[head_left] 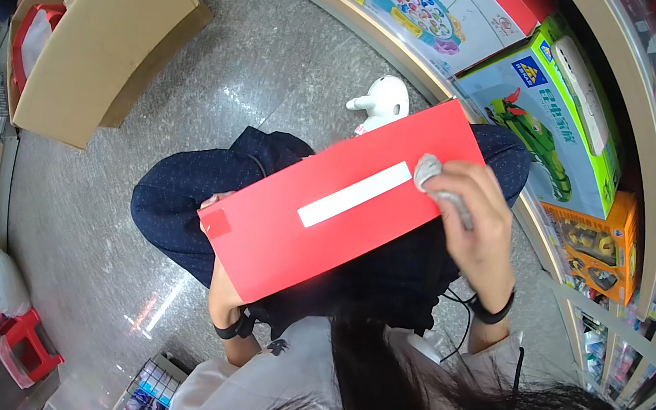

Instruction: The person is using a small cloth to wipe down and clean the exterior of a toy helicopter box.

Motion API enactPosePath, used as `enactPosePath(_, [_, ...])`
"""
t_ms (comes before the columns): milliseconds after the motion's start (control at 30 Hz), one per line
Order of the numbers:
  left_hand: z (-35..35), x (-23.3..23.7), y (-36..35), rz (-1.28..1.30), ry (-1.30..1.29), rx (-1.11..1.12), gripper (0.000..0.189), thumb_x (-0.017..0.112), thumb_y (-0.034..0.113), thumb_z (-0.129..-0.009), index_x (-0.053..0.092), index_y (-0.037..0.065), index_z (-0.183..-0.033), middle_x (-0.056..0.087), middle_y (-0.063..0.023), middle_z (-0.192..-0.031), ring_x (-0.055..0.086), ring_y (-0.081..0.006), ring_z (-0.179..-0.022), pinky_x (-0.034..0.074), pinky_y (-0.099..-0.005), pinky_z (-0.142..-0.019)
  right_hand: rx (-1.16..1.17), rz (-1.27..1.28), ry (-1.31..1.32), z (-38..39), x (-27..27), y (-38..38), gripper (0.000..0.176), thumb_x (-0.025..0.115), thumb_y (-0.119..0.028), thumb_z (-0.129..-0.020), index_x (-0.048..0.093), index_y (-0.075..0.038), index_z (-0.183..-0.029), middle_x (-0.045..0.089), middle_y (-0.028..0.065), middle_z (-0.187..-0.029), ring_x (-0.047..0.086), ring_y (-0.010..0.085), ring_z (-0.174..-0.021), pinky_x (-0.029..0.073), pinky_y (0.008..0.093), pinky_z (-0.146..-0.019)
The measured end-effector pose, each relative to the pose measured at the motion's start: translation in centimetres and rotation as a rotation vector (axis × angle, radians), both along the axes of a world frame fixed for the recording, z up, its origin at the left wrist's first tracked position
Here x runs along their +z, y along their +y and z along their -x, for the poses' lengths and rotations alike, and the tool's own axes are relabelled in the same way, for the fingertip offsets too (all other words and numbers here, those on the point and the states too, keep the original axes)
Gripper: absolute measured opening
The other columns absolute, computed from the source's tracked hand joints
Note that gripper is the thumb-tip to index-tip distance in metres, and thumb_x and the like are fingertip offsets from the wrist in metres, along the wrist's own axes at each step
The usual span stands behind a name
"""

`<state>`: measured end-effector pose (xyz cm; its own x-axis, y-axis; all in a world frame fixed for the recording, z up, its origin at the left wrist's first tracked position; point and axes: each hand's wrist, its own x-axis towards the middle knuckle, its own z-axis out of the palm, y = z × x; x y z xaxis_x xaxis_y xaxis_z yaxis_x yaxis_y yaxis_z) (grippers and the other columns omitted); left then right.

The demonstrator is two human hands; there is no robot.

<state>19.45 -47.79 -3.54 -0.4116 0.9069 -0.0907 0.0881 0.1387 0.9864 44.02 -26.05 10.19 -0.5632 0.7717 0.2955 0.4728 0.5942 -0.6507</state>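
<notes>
Bright, even overhead light is leaving a pale glare streak on the polished grey speckled stone floor [151, 310]. The flat red cardboard box [290, 233] is showing sharp, while the crumpled grey cloth [428, 171] under my right hand [474, 218] is smearing slightly. The lens is bending the curved white shelves [645, 167], black is closing round the edges, and my dark hair [400, 402] is blurring.

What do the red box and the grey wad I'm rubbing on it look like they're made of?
The box looks like cardboard with a smooth red coat: flat panel, crisp straight edges. The wad seems soft grey cloth, crumpled in the right hand.
</notes>
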Motion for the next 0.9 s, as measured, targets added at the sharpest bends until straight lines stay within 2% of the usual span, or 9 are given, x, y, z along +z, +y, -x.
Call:
enactPosePath(100, [0.2, 0.2, 0.0, 0.002, 0.008, -0.007, 0.09, 0.089, 0.02, -0.056, 0.04, 0.002, -0.129, 0.048, -0.013, -0.123, 0.05, -0.024, -0.114, 0.043, -0.0399, -0.094, -0.022, -0.11, -0.032, -0.7, -1.0, 3.9, 0.016, 0.062, 0.006, -0.079, 0.062, -0.001, -0.093, 0.061, 0.0144, -0.094, 0.06, 0.033, -0.09, 0.047, 0.038, -0.079])
enactPosePath(300, [0.6, -0.5, -0.2, 0.006, 0.041, -0.006, 0.077, 0.088, 0.013, -0.056, 0.05, 0.001, -0.122, 0.058, -0.0116, -0.114, 0.058, -0.0225, -0.106, 0.048, -0.0378, -0.087, 0.018, -0.013, 0.06, -0.8, -1.2, 4.8, 0.017, 0.059, 0.009, -0.076, 0.063, -0.001, -0.09, 0.061, 0.0139, -0.091, 0.059, 0.03, -0.089, 0.045, 0.0361, -0.083])
enactPosePath(400, [1.2, -1.3, -0.3, 0.005, 0.08, -0.015, 0.071, 0.088, 0.009, -0.057, 0.055, 0.0, -0.119, 0.062, -0.0109, -0.11, 0.062, -0.0217, -0.101, 0.05, -0.0368, -0.084, 0.113, 0.175, 0.17, -3.3, -1.8, 4.4, 0.012, 0.06, 0.005, -0.079, 0.062, -0.001, -0.09, 0.061, 0.0107, -0.09, 0.058, 0.0239, -0.088, 0.044, 0.0318, -0.081])
enactPosePath(500, [1.4, -1.7, -0.7, 0.023, 0.142, -0.041, 0.065, 0.088, 0.006, -0.057, 0.06, 0.0, -0.115, 0.067, -0.0102, -0.105, 0.065, -0.0209, -0.097, 0.053, -0.0357, -0.081, -0.299, 0.493, 0.467, -5.2, -4.9, 4.4, 0.012, 0.055, -0.011, -0.097, 0.058, -0.002, -0.104, 0.059, 0.0022, -0.095, 0.052, 0.0098, -0.091, 0.043, 0.0255, -0.082])
enactPosePath(600, [0.2, 2.6, 1.4, 0.026, 0.059, -0.031, 0.059, 0.087, 0.004, -0.058, 0.063, 0.0, -0.112, 0.069, -0.0092, -0.102, 0.066, -0.0205, -0.095, 0.053, -0.0353, -0.08, -0.495, 0.494, 0.51, -4.5, -9.2, 4.9, 0.015, 0.055, -0.016, -0.098, 0.058, -0.003, -0.106, 0.058, 0.0006, -0.097, 0.052, 0.008, -0.091, 0.042, 0.0233, -0.082])
enactPosePath(667, [-0.2, 3.8, 2.1, 0.017, -0.052, -0.006, 0.056, 0.087, 0.003, -0.058, 0.064, 0.0, -0.109, 0.069, -0.0084, -0.101, 0.066, -0.0203, -0.094, 0.053, -0.0353, -0.081, -0.402, 0.564, 0.578, -3.4, -12.0, 4.3, 0.017, 0.055, -0.019, -0.1, 0.056, -0.005, -0.109, 0.058, -0.0003, -0.099, 0.052, 0.0065, -0.092, 0.042, 0.021, -0.082])
enactPosePath(733, [-0.2, 2.7, 1.5, -0.024, -0.077, 0.05, 0.052, 0.086, 0.003, -0.058, 0.065, 0.0, -0.106, 0.069, -0.0072, -0.098, 0.066, -0.0194, -0.091, 0.053, -0.0353, -0.081, -0.334, 0.863, 0.817, -1.7, -12.2, 4.2, 0.018, 0.054, -0.02, -0.1, 0.054, -0.007, -0.111, 0.056, -0.0017, -0.103, 0.053, 0.0049, -0.093, 0.044, 0.0212, -0.083])
enactPosePath(867, [0.7, 0.4, 0.3, -0.009, -0.049, 0.081, 0.067, 0.088, 0.007, -0.057, 0.058, -0.001, -0.117, 0.067, -0.0089, -0.106, 0.065, -0.02, -0.095, 0.052, -0.0364, -0.084, -0.197, 0.878, 0.938, -0.8, -11.5, 4.6, 0.022, 0.05, -0.021, -0.101, 0.049, -0.007, -0.119, 0.058, 0.0004, -0.108, 0.056, 0.0064, -0.095, 0.046, 0.022, -0.084])
enactPosePath(900, [0.8, -0.1, 0.4, -0.08, 0.017, 0.065, 0.082, 0.089, 0.009, -0.056, 0.049, -0.001, -0.126, 0.063, -0.0106, -0.114, 0.063, -0.0215, -0.101, 0.051, -0.0377, -0.088, -0.18, 0.874, 0.942, -0.8, -11.5, 4.8, 0.022, 0.05, -0.021, -0.101, 0.049, -0.007, -0.119, 0.058, 0.0004, -0.108, 0.056, 0.0064, -0.095, 0.046, 0.022, -0.084])
